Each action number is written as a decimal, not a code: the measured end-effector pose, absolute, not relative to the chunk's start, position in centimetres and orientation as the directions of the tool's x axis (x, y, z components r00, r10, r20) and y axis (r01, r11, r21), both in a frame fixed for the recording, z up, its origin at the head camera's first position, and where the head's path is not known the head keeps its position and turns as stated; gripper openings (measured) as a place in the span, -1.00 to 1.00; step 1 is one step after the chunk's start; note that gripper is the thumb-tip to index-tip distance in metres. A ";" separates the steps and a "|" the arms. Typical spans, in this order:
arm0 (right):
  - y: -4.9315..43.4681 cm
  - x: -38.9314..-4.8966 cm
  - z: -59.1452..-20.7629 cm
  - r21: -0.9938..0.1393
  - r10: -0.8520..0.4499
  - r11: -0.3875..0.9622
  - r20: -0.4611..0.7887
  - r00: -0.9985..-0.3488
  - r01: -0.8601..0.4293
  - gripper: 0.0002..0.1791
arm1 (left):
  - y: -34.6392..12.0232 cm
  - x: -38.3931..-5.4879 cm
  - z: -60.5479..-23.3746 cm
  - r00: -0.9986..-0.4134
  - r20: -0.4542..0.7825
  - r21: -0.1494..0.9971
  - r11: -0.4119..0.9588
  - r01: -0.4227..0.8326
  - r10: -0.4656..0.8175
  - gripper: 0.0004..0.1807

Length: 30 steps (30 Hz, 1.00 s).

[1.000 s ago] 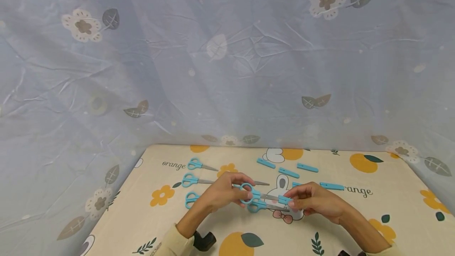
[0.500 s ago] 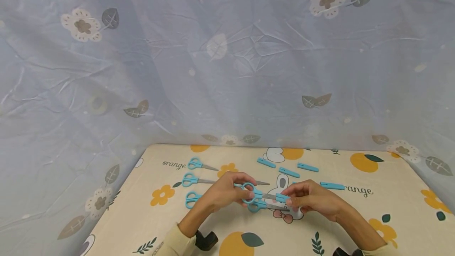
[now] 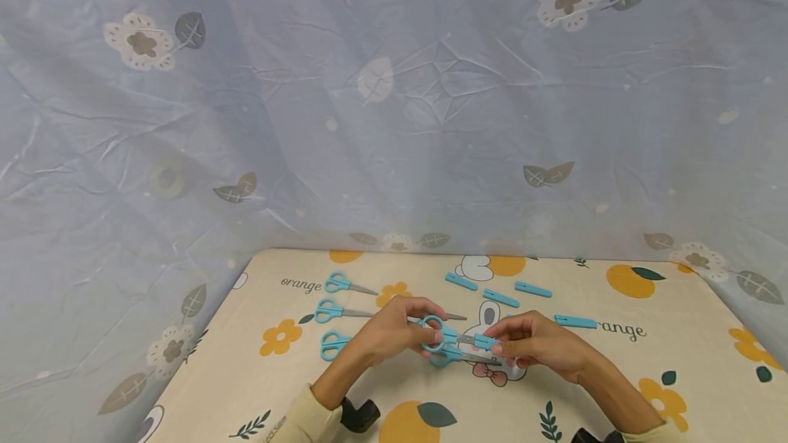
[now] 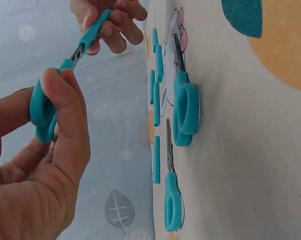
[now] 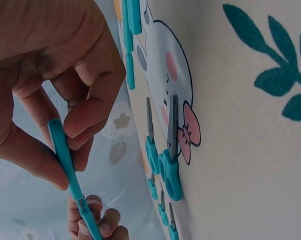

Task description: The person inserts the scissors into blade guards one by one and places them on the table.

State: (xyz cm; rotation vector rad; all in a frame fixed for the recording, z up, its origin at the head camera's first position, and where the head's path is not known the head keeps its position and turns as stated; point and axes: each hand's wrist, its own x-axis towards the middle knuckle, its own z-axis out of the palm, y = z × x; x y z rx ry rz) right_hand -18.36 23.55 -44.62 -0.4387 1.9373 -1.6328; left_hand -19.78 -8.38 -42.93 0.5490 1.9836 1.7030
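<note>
My left hand [image 3: 400, 330] grips a pair of scissors [image 4: 39, 107] by its blue handle loops, raised over the table. From the right, my right hand [image 3: 548, 347] pinches a blue blade cover [image 5: 65, 157] between thumb and fingers. The cover sits over the blade tips, and a short stretch of metal still shows between it and the handle in the left wrist view. Just below the hands, another pair of scissors [image 3: 446, 356] lies on the tablecloth, its blades bare and pointing right. One more pair lies partly hidden behind my left hand.
Several bare-bladed scissors [image 3: 329, 311] lie at the left of the table. Several loose blue covers [image 3: 501, 298] lie at the back right, one cover [image 3: 575, 321] beyond my right hand. A floral curtain [image 3: 394, 122] hangs behind the table [image 3: 295, 395].
The cover in my right hand has slid left along the blades toward the handle, so less metal shows. My left hand has shifted slightly right with the scissors.
</note>
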 end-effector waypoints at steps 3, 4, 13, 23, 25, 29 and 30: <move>23.5 -18.4 -44.7 -0.974 -0.582 0.201 -0.206 -0.787 0.106 -0.61 | -8.3 -19.8 -42.9 -0.812 -0.091 0.988 0.154 -0.002 0.576 -0.73; 23.5 -18.4 -44.7 -0.974 -0.583 0.200 -0.206 -0.786 0.106 -0.61 | -8.3 -19.8 -42.9 -0.813 -0.088 0.989 0.151 -0.001 0.576 -0.73; 23.2 -18.4 -44.9 -0.976 -0.601 0.194 -0.194 -0.775 0.095 -0.61 | -8.0 -19.7 -42.9 -0.821 -0.105 0.988 0.153 -0.022 0.561 -0.73; 23.0 -18.6 -45.2 -0.976 -0.603 0.201 -0.189 -0.775 0.082 -0.61 | -7.9 -19.5 -43.0 -0.823 -0.101 0.988 0.152 -0.018 0.559 -0.74; 23.0 -18.6 -45.2 -0.976 -0.599 0.204 -0.190 -0.778 0.081 -0.61 | -7.9 -19.5 -43.0 -0.823 -0.100 0.988 0.151 -0.018 0.560 -0.74; 23.0 -18.5 -45.1 -0.975 -0.592 0.210 -0.184 -0.785 0.069 -0.61 | -7.9 -19.5 -43.0 -0.824 -0.101 0.988 0.151 -0.019 0.558 -0.74; 22.9 -18.4 -45.0 -0.975 -0.590 0.212 -0.182 -0.787 0.066 -0.61 | -7.8 -19.4 -43.0 -0.824 -0.101 0.988 0.151 -0.019 0.557 -0.74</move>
